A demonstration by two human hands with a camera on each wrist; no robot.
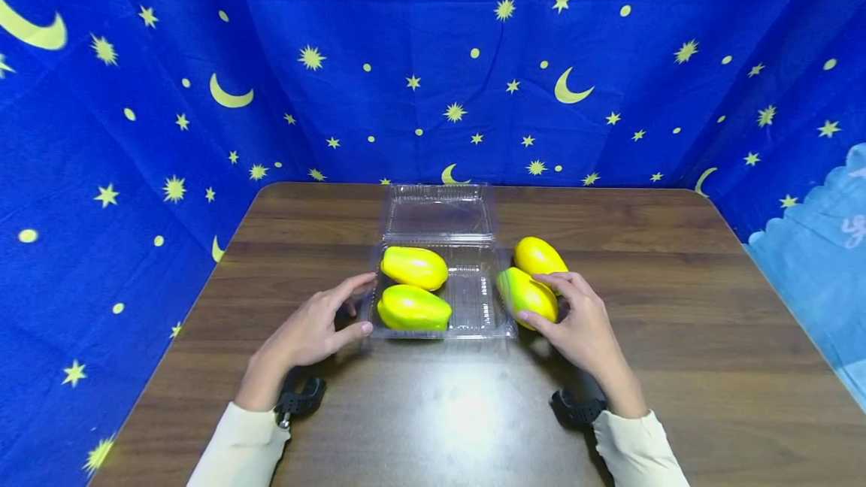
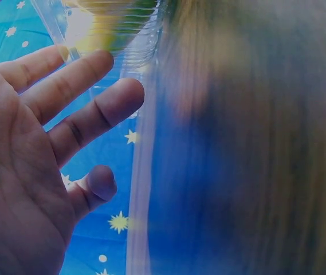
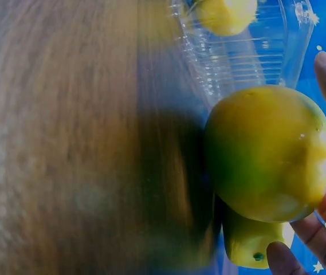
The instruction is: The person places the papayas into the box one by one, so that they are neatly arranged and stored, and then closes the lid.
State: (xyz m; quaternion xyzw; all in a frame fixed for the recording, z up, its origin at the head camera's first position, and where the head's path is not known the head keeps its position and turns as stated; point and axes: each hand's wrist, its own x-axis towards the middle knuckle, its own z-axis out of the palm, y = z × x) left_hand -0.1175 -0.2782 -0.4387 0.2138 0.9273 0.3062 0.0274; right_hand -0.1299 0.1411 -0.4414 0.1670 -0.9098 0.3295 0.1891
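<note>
A clear plastic clamshell box [image 1: 467,295] lies with its lid folded back. Two yellow-green papayas, a back one [image 1: 414,267] and a front one [image 1: 414,307], lie side by side in its left part. At the box's left edge is my left hand [image 1: 318,325], fingers spread and fairly straight, with fingertips at the wall. My right hand [image 1: 575,318] holds another papaya [image 1: 524,295] between thumb and fingers, beside the box's right wall. The right wrist view shows this papaya [image 3: 268,154] close up. Just behind it on the table rests one more papaya [image 1: 539,255].
The transparent lid [image 1: 440,213] reaches toward the back edge of the brown wooden table [image 1: 676,284]. Blue cloth [image 1: 379,58] with yellow moons and stars hangs behind and at the sides. Light blue fabric [image 1: 805,269] is at the right.
</note>
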